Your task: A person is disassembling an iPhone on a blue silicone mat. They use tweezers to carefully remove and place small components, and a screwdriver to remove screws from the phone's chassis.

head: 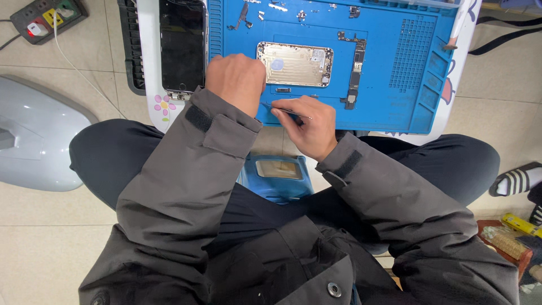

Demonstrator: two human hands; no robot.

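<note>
Blue mat (395, 107): right hand (309, 127) is pinching tweezers (285, 110), left hand (236, 79) is sitting loosely curled, holding nothing visible, beside the gold phone shell (294, 63).

A detached phone screen, a dark glossy glass rectangle with a thin pale frame (182, 46), lies flat on the white table at the left edge of the blue work mat, its long side running away from the person. Its face is black and unlit, showing only faint reflections. Its near end lies just beside a small pink and yellow flower sticker (164, 105) stuck on the table's white corner.
</note>
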